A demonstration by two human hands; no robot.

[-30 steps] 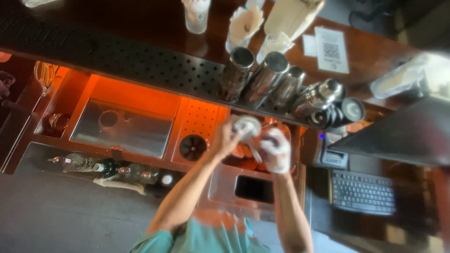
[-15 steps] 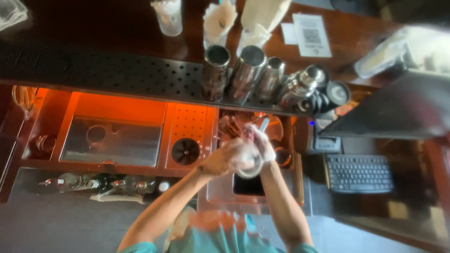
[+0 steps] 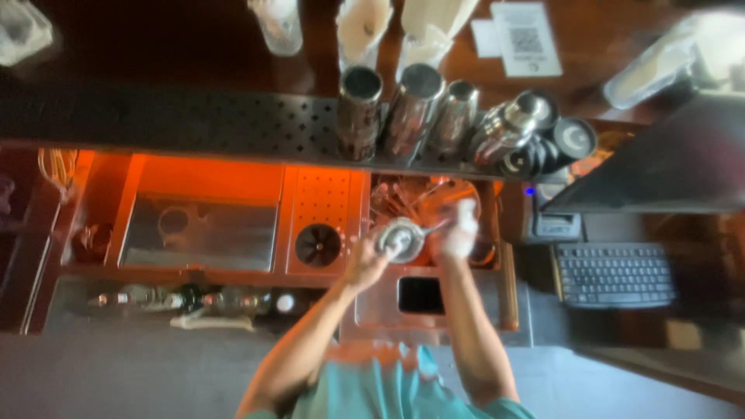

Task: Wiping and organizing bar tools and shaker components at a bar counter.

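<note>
Two hands, left hand (image 3: 365, 264), right hand (image 3: 456, 233), steel sink (image 3: 198, 233), perforated bar mat (image 3: 233, 124)

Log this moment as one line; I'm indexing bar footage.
left hand: holds round metal strainer | right hand: on strainer's handle side | below: bar sink well | behind: metal shaker tins on perforated rail

We see both of our arms bare from the wrists to above the elbows, with no watch, band or glove on them as far as the blur lets us tell. Our left hand (image 3: 365, 262) and right hand (image 3: 456, 233) are bare too. At six o'clock in the view sits our teal short-sleeved top, its fabric loosely creased, with the sleeve hems showing at seven and five o'clock.
</note>
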